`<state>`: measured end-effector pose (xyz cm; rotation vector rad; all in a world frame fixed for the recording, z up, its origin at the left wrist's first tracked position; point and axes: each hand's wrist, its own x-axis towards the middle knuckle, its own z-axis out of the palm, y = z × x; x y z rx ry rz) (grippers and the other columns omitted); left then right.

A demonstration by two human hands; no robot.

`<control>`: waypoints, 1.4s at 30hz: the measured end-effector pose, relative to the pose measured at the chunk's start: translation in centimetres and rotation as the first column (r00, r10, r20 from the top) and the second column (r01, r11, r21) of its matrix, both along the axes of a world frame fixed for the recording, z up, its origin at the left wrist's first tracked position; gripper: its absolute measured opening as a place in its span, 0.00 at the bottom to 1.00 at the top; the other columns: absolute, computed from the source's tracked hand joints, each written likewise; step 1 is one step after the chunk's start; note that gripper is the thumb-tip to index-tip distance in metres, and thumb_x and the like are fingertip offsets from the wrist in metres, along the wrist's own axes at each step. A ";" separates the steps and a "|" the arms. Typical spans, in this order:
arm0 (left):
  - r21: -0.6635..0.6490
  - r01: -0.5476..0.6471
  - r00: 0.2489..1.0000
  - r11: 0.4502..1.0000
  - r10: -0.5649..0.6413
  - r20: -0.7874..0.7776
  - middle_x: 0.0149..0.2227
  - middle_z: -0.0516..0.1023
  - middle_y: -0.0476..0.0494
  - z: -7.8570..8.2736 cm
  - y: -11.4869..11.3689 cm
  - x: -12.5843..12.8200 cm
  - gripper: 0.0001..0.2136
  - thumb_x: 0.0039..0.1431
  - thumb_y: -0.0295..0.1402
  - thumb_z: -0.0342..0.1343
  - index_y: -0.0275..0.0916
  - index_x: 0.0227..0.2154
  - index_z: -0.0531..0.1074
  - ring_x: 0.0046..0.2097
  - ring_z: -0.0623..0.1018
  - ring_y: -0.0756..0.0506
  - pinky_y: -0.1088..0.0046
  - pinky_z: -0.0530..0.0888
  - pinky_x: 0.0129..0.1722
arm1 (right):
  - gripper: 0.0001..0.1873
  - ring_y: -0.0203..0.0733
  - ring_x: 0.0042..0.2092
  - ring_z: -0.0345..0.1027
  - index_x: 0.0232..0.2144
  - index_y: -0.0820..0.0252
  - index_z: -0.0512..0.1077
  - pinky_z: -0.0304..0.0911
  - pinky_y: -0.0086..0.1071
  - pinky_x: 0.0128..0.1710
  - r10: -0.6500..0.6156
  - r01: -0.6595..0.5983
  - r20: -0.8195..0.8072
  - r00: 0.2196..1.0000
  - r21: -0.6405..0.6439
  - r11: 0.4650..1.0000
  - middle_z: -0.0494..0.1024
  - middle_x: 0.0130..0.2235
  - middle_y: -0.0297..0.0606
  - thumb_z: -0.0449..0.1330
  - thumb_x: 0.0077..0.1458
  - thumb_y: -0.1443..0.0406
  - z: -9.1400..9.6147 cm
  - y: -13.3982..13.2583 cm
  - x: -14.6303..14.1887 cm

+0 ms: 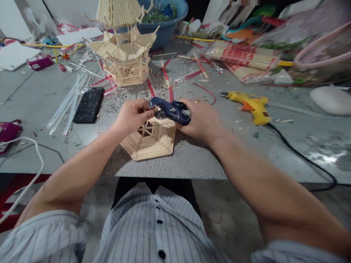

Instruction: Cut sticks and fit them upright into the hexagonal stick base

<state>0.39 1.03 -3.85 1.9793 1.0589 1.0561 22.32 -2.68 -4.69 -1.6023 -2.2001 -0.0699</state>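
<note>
In the middle of the table my right hand (201, 118) is wrapped around the handles of dark blue cutting shears (171, 111). Their jaws point left. My left hand (134, 115) is closed in a pinch at the jaws, on what looks like a short wooden stick, mostly covered by the fingers. Below both hands lies a many-sided panel (145, 146) of pale wooden sticks laid in rings, with spokes meeting at an open centre. Its far side is partly hidden by the hands and the shears.
Beyond the hands stands a stick-built pagoda (126, 54), before a blue basin (167, 31). A black phone (89, 105) and clear glue sticks (68, 104) lie left. At right are a corded yellow glue gun (249, 104) and bagged chopsticks (244, 54). Red wrappers and scraps litter the table.
</note>
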 end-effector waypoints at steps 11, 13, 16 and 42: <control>0.014 0.012 1.000 1.000 -0.012 0.001 0.20 0.69 0.51 0.3 -0.5 0.2 0.08 0.49 0.33 0.62 0.37 0.22 0.69 0.28 0.70 0.51 0.78 0.64 0.23 | 0.28 0.55 0.42 0.69 0.49 0.59 0.69 0.61 0.41 0.37 -0.007 0.006 -0.023 1.000 -0.039 0.999 0.76 0.43 0.48 0.59 0.46 0.54 0.1 -0.4 -0.3; 0.012 0.013 1.000 1.000 -0.013 -0.009 0.20 0.69 0.51 0.3 -0.5 0.1 0.07 0.48 0.32 0.62 0.37 0.22 0.69 0.28 0.70 0.51 0.78 0.64 0.23 | 0.27 0.55 0.42 0.69 0.48 0.59 0.69 0.60 0.41 0.36 -0.008 0.008 -0.021 1.000 -0.039 0.999 0.77 0.42 0.47 0.59 0.46 0.54 0.1 -0.5 -0.4; 0.013 0.015 1.000 1.000 -0.014 -0.021 0.20 0.68 0.52 0.4 -0.4 0.2 0.07 0.47 0.30 0.62 0.37 0.22 0.68 0.28 0.70 0.52 0.78 0.63 0.23 | 0.27 0.54 0.41 0.69 0.48 0.58 0.70 0.60 0.40 0.35 -0.008 0.007 -0.027 1.000 -0.032 0.999 0.77 0.42 0.46 0.59 0.45 0.53 0.0 -0.5 -0.4; -0.019 0.067 0.997 0.998 -0.066 0.038 0.21 0.70 0.51 0.2 -0.5 0.1 0.10 0.46 0.37 0.61 0.35 0.23 0.70 0.26 0.68 0.54 0.78 0.64 0.25 | 0.25 0.54 0.40 0.71 0.45 0.60 0.71 0.58 0.38 0.32 -0.043 0.043 0.012 0.999 -0.077 0.996 0.78 0.39 0.46 0.58 0.46 0.52 0.0 -0.8 -0.6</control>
